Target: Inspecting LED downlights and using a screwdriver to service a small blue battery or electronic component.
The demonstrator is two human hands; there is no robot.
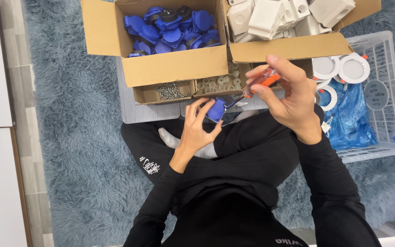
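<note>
My left hand [196,129] holds a small blue plastic socket part [216,109] above my crossed legs. My right hand [288,94] grips a screwdriver with an orange and clear handle [264,80]; its dark shaft slants down to the left and its tip meets the blue part. Both hands hover just in front of a low cardboard tray [147,95] that holds screws [170,90] in one compartment and small pale round pieces [220,83] in another.
A cardboard box of blue socket parts [172,27] stands at the back, beside a box of white plastic housings [280,16]. A white plastic crate [380,105] on the right holds round white rings and a blue bag. I sit on a shaggy grey-blue rug [78,137].
</note>
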